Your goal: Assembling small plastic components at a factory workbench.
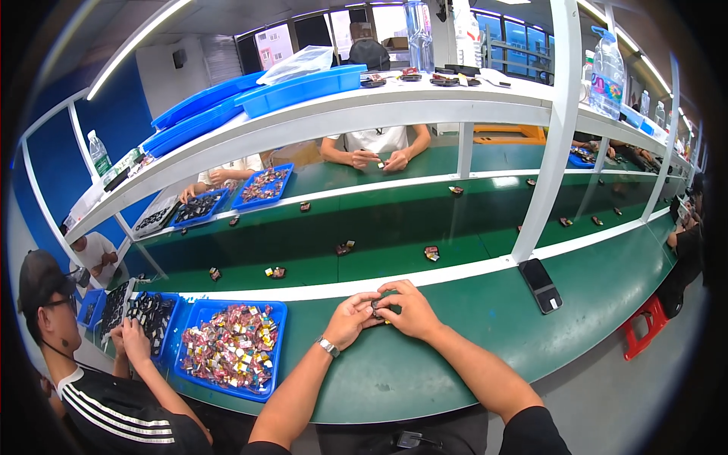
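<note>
My left hand (347, 320) and my right hand (411, 309) meet over the green bench (455, 364), fingertips pinched together. Between them is a small dark part (375, 305), with a bit of yellow showing below the fingers; its exact kind cannot be made out. The fingers of both hands are closed around it and hide most of it. To the left of my left forearm stands a blue tray (284, 334), heaped with small red, yellow and white pieces (231, 349). A black phone (540, 285) lies on the bench to the right of my right hand.
Beyond a white rail (326, 287), a green conveyor belt (379, 265) carries scattered small parts. White posts (550, 136) hold up a shelf with blue trays (303, 89) and bottles. A co-worker (114, 394) sits close on my left beside a tray of black parts (155, 318); others sit opposite. A red stool (644, 327) stands at right.
</note>
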A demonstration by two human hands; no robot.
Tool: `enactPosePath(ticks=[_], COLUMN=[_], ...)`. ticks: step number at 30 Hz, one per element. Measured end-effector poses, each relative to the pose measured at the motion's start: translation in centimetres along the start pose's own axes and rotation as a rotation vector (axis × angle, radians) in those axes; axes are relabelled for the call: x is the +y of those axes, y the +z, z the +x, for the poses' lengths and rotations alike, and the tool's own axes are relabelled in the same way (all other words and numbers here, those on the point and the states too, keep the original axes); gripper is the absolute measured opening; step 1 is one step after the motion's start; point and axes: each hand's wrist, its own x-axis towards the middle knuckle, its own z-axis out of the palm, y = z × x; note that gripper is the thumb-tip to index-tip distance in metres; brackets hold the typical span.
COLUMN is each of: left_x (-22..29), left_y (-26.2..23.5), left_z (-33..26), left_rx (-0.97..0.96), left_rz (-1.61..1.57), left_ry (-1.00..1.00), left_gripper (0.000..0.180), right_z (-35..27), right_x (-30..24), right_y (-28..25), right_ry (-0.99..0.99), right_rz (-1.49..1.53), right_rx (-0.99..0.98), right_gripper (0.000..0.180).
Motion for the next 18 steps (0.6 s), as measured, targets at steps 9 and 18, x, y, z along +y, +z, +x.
enactPosePath(ticks=[9, 18], left_x=[-0.33, -0.09], left_y=[-0.36, -0.28], left_z=[0.1, 0.03], left_rx=[0.012, 0.021], left_rz=[0.017, -0.01], left_ry=[0.011, -0.006], left_gripper=[0.031, 0.033], right_z=[0.02, -0.17], right_x=[0.07, -0.26], right_y=[0.76, 0.72], right_ry=[0.008, 0.015], right_rz=[0.013, 0.032], right_rx=[0.041, 0.045], right_gripper=[0.011, 0.015])
